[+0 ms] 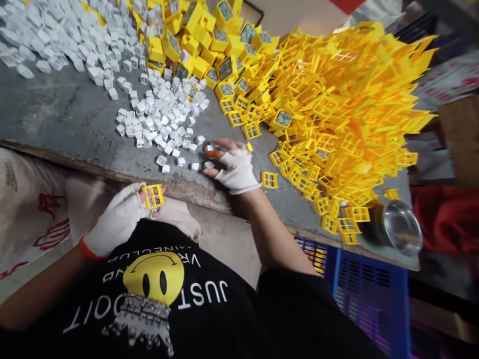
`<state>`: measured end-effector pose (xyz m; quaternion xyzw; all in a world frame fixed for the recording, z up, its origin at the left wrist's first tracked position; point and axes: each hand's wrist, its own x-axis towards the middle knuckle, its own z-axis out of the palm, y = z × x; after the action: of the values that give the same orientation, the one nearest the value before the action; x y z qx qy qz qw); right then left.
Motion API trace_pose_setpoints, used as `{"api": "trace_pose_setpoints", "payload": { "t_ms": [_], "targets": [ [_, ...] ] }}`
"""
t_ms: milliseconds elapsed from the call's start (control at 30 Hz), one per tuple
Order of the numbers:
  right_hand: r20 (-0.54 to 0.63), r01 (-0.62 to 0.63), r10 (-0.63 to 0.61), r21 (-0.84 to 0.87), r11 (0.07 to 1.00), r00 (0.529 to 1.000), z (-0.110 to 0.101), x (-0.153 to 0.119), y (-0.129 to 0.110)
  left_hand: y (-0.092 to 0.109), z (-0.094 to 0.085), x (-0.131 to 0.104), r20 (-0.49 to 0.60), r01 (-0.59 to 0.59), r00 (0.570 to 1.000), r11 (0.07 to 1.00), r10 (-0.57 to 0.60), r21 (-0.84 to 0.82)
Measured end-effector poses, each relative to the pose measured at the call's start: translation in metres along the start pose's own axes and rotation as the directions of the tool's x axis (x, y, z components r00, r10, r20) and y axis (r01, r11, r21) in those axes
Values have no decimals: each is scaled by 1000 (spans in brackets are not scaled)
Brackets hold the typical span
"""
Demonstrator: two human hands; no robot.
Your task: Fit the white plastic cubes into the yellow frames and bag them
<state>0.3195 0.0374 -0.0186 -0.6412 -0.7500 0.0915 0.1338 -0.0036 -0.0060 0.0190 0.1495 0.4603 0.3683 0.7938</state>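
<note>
My left hand (pixel 121 214), in a white fingerless glove, holds a small yellow window-like frame (pixel 154 196) above the table's front edge. On the table, my right hand (pixel 235 164), also gloved, reaches to the near edge of a heap of small white hollow cubes (pixel 164 112). One white cube (pixel 208 164) sits between its thumb and its index finger, which wears an orange finger cover. Another cube lies by the fingertips. The other fingers stretch forward. Just right of the wrist lies a loose yellow frame (pixel 269 179).
A large pile of yellow frames (pixel 337 114) covers the table's right side. Yellow boxes with grey faces (pixel 224 37) lie at the back. A round metal bowl (pixel 403 227) stands at the right corner, above a blue crate (pixel 370 299). The grey tabletop (pixel 56 109) ends close to my body.
</note>
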Motion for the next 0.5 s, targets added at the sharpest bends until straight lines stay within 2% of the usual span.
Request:
{"api": "trace_pose_setpoints", "payload": {
  "t_ms": [67, 167, 333, 433, 500],
  "targets": [
    [-70, -58, 59, 26, 998, 996, -5, -12, 0, -1, 2, 1, -1, -12, 1000, 1000, 12, -12],
    [-74, -60, 63, 35, 998, 995, -4, -19, -21, -4, 4, 2, 8, -13, 1000, 1000, 13, -5],
    [-26, 3, -3, -2, 1000, 1000, 13, 7, -61, -10, 2, 3, 54, -99, 994, 995, 98, 28],
    [-9, -15, 15, 9, 1000, 1000, 16, 24, -67, -13, 1, 2, 61, -120, 991, 993, 119, 13],
    [-4, -40, 40, 53, 998, 999, 14, 24, -69, -14, -1, 1, 67, -129, 989, 992, 129, -3]
  ]
}}
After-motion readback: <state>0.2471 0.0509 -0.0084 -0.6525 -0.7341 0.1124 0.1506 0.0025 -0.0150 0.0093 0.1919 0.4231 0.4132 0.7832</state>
